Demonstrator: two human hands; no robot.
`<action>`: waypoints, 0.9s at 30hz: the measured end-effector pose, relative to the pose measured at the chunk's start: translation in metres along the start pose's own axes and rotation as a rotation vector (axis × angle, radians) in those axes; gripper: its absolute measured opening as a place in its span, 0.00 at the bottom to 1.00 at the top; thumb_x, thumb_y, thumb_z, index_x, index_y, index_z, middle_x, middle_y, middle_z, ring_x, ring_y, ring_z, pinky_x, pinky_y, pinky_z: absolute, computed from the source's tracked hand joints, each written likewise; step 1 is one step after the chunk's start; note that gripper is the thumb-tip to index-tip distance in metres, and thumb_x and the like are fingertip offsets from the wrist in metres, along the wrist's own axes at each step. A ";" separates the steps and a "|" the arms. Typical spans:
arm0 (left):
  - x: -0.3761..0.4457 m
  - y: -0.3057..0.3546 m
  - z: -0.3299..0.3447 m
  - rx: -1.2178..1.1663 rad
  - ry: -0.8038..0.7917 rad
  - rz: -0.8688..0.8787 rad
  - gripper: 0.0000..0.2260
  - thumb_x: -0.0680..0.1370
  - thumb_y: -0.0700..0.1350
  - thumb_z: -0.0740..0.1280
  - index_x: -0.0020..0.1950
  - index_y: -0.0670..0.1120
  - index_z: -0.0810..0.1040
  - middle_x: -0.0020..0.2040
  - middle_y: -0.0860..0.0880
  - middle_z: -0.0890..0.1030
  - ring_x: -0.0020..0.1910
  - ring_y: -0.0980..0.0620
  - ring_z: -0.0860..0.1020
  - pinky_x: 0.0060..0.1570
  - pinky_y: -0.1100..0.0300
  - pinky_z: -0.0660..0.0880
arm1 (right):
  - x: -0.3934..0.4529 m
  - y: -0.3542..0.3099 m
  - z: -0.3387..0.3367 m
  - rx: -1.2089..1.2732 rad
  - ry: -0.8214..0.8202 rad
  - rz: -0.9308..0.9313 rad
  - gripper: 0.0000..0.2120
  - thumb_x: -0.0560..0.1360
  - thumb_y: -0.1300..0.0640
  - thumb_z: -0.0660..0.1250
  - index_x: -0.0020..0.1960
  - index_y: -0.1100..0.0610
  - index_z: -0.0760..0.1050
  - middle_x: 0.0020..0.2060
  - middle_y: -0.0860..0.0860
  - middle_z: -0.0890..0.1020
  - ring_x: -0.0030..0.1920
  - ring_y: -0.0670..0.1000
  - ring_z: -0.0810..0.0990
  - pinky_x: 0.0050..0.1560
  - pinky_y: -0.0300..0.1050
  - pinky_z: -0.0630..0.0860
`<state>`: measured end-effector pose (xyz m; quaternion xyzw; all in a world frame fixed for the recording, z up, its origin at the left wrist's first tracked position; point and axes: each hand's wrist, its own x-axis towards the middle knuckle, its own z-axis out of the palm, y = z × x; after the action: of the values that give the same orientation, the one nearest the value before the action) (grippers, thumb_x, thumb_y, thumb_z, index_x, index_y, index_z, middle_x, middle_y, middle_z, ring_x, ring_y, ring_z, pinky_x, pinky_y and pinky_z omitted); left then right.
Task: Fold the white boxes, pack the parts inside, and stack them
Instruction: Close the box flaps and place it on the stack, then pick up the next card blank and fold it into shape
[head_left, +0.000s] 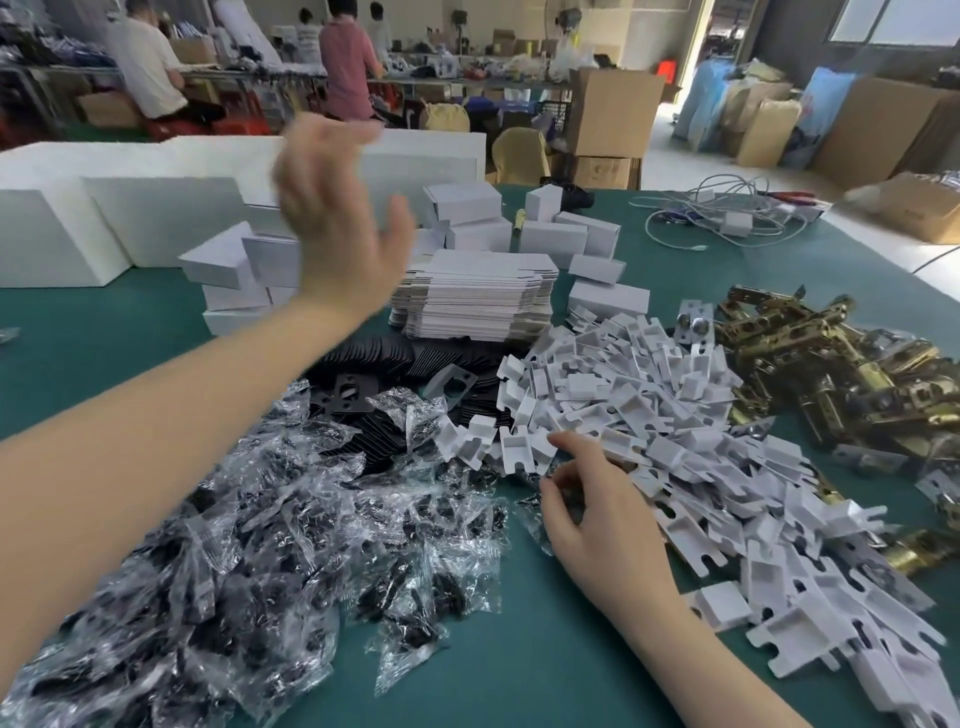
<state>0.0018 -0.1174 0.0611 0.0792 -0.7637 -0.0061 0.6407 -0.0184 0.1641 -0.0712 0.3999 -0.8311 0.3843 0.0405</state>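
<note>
Two hands: left hand (337, 218) raised, blurred, fingers spread, holding nothing; right hand (592, 514) low, grip curled, fingertips at the white inserts (649, 415), hold uncertain.
Flat boxes (475, 296): stacked mid-counter (519, 691), beyond the bagged parts (234, 545).
Folded boxes (234, 275): piled just behind left wrist.
Brass latches (831, 364): far right.
Risk: tangled inserts may lift in clumps; left arm could topple the pile.

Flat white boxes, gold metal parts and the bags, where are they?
Flat white boxes (475, 296), head view, stack's front edge.
Gold metal parts (841, 364), head view, middle of pile.
Bags (249, 545), head view, middle of heap.
</note>
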 end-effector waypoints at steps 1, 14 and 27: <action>-0.005 0.012 0.012 0.024 -0.179 0.012 0.23 0.73 0.40 0.64 0.66 0.49 0.61 0.64 0.39 0.71 0.66 0.47 0.62 0.68 0.56 0.55 | 0.000 -0.001 0.000 -0.013 -0.005 -0.020 0.18 0.78 0.55 0.66 0.67 0.48 0.69 0.41 0.41 0.78 0.40 0.43 0.76 0.40 0.42 0.74; -0.019 0.001 0.046 0.312 -0.931 -0.037 0.10 0.83 0.46 0.61 0.43 0.53 0.76 0.41 0.50 0.74 0.42 0.46 0.72 0.44 0.56 0.66 | 0.003 0.002 0.002 -0.040 0.009 -0.065 0.17 0.78 0.56 0.65 0.66 0.52 0.72 0.40 0.43 0.77 0.41 0.45 0.73 0.41 0.44 0.72; -0.025 0.120 -0.001 -0.651 -0.166 -1.133 0.07 0.83 0.44 0.58 0.58 0.43 0.71 0.50 0.49 0.78 0.49 0.53 0.78 0.53 0.63 0.77 | 0.005 0.002 0.000 0.085 0.049 0.034 0.14 0.82 0.50 0.60 0.66 0.52 0.72 0.41 0.46 0.79 0.40 0.47 0.77 0.39 0.47 0.73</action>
<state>-0.0064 0.0048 0.0503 0.2702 -0.6099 -0.5791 0.4686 -0.0233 0.1621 -0.0707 0.3776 -0.8193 0.4298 0.0374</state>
